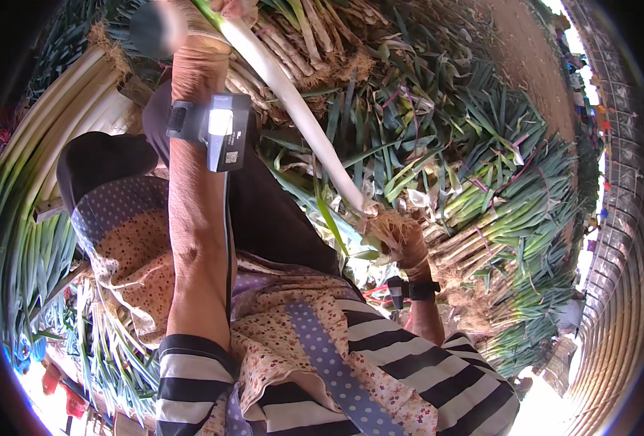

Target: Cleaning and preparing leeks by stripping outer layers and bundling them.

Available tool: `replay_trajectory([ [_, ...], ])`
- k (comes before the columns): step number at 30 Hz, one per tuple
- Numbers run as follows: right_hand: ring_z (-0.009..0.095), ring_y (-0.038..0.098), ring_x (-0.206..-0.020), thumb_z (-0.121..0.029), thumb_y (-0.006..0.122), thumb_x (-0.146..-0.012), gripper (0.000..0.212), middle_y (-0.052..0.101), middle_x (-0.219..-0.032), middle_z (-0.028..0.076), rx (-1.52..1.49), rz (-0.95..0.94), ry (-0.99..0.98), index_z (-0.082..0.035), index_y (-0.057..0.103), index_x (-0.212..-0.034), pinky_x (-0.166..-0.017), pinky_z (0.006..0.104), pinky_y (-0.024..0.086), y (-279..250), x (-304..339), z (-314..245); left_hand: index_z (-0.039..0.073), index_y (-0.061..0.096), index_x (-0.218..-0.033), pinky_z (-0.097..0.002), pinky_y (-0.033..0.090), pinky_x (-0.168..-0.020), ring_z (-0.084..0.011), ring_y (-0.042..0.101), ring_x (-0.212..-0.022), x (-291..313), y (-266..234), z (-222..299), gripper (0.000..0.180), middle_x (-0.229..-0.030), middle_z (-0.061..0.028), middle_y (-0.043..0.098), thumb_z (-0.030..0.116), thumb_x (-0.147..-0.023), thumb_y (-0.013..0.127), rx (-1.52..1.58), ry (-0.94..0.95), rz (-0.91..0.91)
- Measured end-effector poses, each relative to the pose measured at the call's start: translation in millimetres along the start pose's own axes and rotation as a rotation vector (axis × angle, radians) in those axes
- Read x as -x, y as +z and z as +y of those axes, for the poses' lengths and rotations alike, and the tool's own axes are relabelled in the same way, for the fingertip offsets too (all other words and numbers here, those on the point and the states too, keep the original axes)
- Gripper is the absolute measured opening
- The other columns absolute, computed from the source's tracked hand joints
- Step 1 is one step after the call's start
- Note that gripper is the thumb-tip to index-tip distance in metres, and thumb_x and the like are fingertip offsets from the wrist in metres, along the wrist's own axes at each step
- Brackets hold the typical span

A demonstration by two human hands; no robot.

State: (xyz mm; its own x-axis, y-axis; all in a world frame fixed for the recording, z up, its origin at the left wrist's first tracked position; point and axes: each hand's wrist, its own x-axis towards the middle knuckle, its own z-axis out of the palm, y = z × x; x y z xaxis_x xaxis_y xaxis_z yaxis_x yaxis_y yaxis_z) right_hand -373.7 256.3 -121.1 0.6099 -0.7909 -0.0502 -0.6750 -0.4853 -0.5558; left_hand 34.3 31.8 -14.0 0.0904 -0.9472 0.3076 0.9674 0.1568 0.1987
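A long leek (pixel 293 105) with a thick white shaft runs slantwise from the top edge down to the middle right. My left hand (pixel 204 20), at the top and partly cut off by the picture's edge, closes round its green upper part. At the lower end, my right hand (pixel 407 243) is closed at the bushy roots (pixel 389 224), which cover some of its fingers. Loose green leaves (pixel 325 211) hang below the shaft.
More leeks (pixel 82 109) stand stacked at the left. Bundled leeks (pixel 482 243) line the right side, with a leafy heap (pixel 416 109) beyond my hands and root-ended stalks (pixel 311 43) at the top. Bare ground (pixel 525 58) and a ribbed curved wall (pixel 620 240) lie far right.
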Motion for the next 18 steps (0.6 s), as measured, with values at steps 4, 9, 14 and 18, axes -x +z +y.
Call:
replay_trajectory([
  [4, 0.023, 0.063, -0.088, -0.01, 0.066, -0.075, 0.034, 0.065, -0.101, 0.008, -0.267, -0.023, 0.414, -0.01, 0.062, -0.109, -0.082, 0.0338, 0.05, 25.5, 33.5, 43.7, 0.01, 0.056, -0.077, -0.0246, 0.027, -0.032, -0.0102, 0.032, -0.037, -3.2, -2.5, -10.5, 0.061, -0.047, 0.004, 0.035, 0.068, -0.084, 0.039, -0.13, 0.031, 0.099],
  [9, 0.022, 0.064, -0.078, -0.017, 0.063, -0.08, 0.03, 0.066, -0.092, 0.006, -0.325, 0.045, 0.497, -0.011, 0.062, -0.109, -0.073, 0.032, 0.051, 48.8, 46.4, 74.0, 0.01, 0.052, -0.069, -0.0278, 0.023, -0.032, -0.0136, 0.029, -0.034, 1.6, 17.6, -25.2, 0.065, -0.043, 0.0034, 0.031, 0.071, -0.084, 0.032, -0.361, 0.075, 0.467],
  [14, 0.021, 0.063, -0.07, -0.024, 0.06, -0.085, 0.027, 0.067, -0.084, 0.004, -0.202, 0.098, 0.433, -0.012, 0.062, -0.108, -0.063, 0.0314, 0.051, 59.2, 70.1, 93.3, 0.01, 0.052, -0.072, -0.0281, 0.024, -0.033, -0.0132, 0.031, -0.036, 6.4, 14.1, -33.1, 0.062, -0.044, 0.003, 0.034, 0.069, -0.084, 0.039, -0.376, 0.049, 0.539],
  [18, 0.021, 0.063, -0.069, -0.028, 0.059, -0.085, 0.031, 0.067, -0.08, 0.006, 0.071, -0.186, 0.706, -0.011, 0.062, -0.11, -0.063, 0.0318, 0.05, 52.6, 134.3, 97.5, 0.002, 0.056, -0.077, -0.0292, 0.025, -0.041, -0.0154, 0.035, -0.044, -2.1, 10.2, -21.5, 0.078, -0.048, -0.0007, 0.033, 0.078, -0.075, 0.04, -0.701, 0.365, 0.765],
])
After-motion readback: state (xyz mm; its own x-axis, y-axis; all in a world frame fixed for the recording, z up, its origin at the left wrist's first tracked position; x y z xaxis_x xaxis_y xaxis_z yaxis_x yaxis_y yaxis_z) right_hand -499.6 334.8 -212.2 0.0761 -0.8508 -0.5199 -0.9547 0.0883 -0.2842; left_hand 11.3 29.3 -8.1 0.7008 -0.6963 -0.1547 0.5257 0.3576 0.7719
